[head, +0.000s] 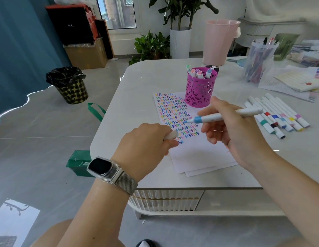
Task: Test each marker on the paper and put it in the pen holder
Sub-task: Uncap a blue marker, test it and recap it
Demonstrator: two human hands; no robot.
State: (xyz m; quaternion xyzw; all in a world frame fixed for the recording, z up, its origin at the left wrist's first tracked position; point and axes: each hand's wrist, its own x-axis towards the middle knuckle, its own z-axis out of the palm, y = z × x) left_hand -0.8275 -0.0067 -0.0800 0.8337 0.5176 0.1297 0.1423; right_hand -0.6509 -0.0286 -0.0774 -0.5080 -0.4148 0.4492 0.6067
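The left hand (146,139) hides most of the white cap (171,135) in its grip. The pen holder (200,88) covers the lower bodies of its markers (197,73) and a corner of the paper (190,136). The tabletop (137,82) runs off the right edge. The print on the notepad (297,80) is too small to read.

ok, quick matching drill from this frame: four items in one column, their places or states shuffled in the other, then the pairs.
Items:
1. light blue marker
2. white cap
3. pen holder
4. row of capped markers

Places or states:
A. lying on the table, right of the paper
B. held in the left hand
C. standing at the paper's far edge, markers inside
D. uncapped, in the right hand

Pairs: 1-D, 2-B, 3-C, 4-A
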